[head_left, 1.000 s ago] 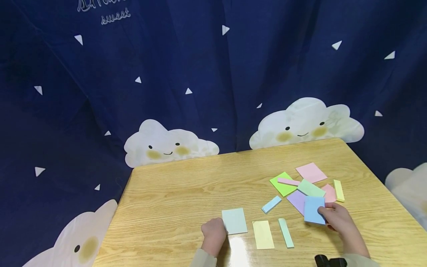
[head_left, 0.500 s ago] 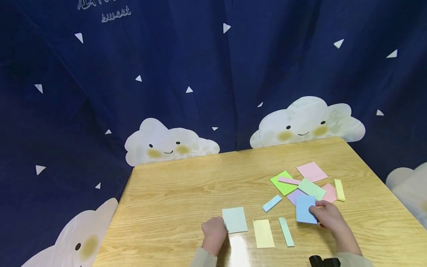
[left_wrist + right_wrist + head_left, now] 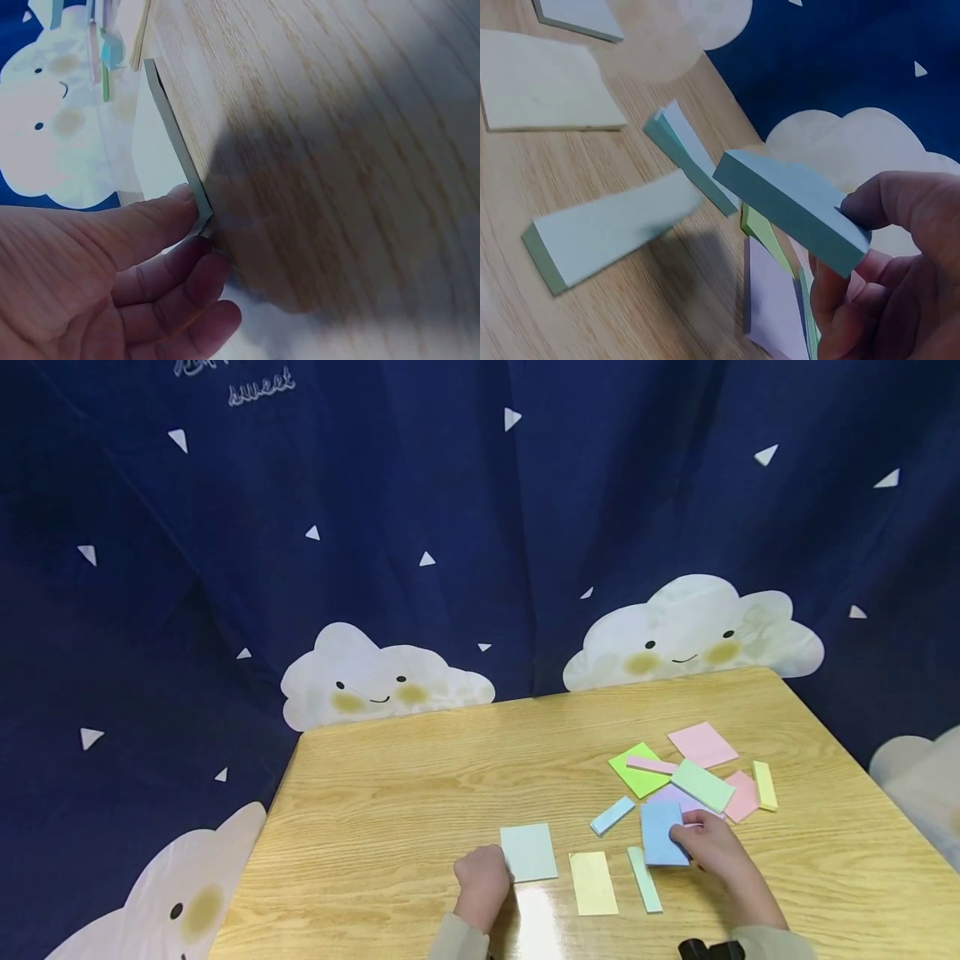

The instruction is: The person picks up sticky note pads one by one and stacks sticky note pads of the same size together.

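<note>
My right hand (image 3: 716, 850) pinches a blue sticky note pad (image 3: 660, 835) by its right edge, thumb on top. In the right wrist view the blue pad (image 3: 791, 199) is tilted and held above the table. A slim mint pad (image 3: 645, 881) lies just below and left of it. My left hand (image 3: 482, 881) grips the near-left corner of a pale mint square sticky note pad (image 3: 528, 853); in the left wrist view the thumb presses on this pad (image 3: 161, 142) and the other fingers curl at its edge. A yellow pad (image 3: 594, 885) lies to its right.
A loose pile on the right holds lime (image 3: 637, 781), purple (image 3: 678, 799), green (image 3: 702, 785) and pink (image 3: 703, 745) pads. A slim yellow pad (image 3: 764, 787) and a small light-blue pad (image 3: 612, 816) lie beside it. A dark curtain (image 3: 420, 485) hangs behind the wooden table (image 3: 390, 793).
My right hand has carried the blue pad leftward, off the purple pad and up to the slim mint pad. The left hand stays at the square pad.
</note>
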A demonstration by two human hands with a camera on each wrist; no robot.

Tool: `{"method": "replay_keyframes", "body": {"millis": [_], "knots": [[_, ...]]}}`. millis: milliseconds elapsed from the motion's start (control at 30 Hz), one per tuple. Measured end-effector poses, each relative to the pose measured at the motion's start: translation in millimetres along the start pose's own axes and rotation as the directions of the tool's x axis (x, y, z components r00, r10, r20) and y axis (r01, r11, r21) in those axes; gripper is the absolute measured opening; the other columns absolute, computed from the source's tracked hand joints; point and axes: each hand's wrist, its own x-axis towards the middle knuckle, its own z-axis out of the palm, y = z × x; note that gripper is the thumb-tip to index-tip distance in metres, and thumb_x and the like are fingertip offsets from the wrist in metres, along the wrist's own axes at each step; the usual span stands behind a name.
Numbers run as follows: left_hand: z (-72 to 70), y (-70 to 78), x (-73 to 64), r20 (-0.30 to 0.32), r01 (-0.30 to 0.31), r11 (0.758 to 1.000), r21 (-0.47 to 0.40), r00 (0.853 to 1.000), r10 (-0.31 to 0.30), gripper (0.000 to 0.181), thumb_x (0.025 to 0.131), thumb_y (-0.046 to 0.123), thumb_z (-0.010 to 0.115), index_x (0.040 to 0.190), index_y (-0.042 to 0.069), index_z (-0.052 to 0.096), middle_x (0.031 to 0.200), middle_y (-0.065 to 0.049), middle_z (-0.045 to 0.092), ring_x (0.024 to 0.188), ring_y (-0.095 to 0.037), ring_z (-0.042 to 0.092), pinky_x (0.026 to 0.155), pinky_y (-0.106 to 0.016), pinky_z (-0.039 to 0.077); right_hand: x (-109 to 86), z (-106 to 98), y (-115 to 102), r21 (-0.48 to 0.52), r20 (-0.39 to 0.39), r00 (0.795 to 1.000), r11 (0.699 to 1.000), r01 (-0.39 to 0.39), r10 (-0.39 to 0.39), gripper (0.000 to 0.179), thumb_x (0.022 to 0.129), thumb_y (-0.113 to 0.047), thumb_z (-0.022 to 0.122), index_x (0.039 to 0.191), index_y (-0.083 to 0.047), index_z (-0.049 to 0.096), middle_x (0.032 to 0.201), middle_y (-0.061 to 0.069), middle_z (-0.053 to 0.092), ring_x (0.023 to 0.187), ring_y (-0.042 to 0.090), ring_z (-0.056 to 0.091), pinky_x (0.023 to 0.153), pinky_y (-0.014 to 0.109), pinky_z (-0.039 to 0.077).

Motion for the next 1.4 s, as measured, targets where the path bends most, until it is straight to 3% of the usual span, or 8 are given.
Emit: {"method": "replay_keyframes", "body": {"millis": [433, 967, 1400], "knots": [[-2.1, 0.3, -2.2, -0.011, -0.005, 1.000, 0.003, 1.000, 0.005, 0.026, 0.067, 0.028, 0.075, 0.061, 0.008, 0.060, 0.057, -0.004, 0.057, 0.053, -0.015, 0.054, 0.051, -0.032, 0.043, -2.3, 19, -9, 0.019, 0.020, 1.000, 1.000, 0.010, -0.011, 0.039, 0.076, -0.012, 0.050, 0.104, 0.014, 0.042, 0.072, 0.008, 0.053, 0.059, 0.016, 0.047, 0.049, 0.029, 0.039], [-1.8, 0.0, -2.0, 0.018, -0.007, 1.000, 0.001, 1.000, 0.007, 0.031, 0.064, 0.035, 0.077, 0.065, 0.008, 0.063, 0.058, -0.003, 0.057, 0.053, -0.014, 0.054, 0.051, -0.030, 0.043, -5.4, 44, -17, 0.030, 0.070, 0.997, 0.999, 0.035, -0.037, 0.034, 0.074, -0.009, 0.052, 0.101, 0.011, 0.044, 0.068, 0.005, 0.056, 0.056, 0.015, 0.050, 0.047, 0.030, 0.040], [-4.3, -0.1, -3.7, 0.008, -0.012, 1.000, 0.011, 1.000, 0.012, 0.029, 0.067, 0.032, 0.075, 0.059, 0.009, 0.060, 0.053, -0.001, 0.053, 0.050, -0.011, 0.049, 0.050, -0.029, 0.042, -13.2, 65, -24, 0.010, 0.097, 0.994, 0.999, 0.046, -0.047, 0.024, 0.072, -0.006, 0.054, 0.093, 0.005, 0.048, 0.064, 0.004, 0.050, 0.047, 0.013, 0.042, 0.042, 0.025, 0.034]]}}
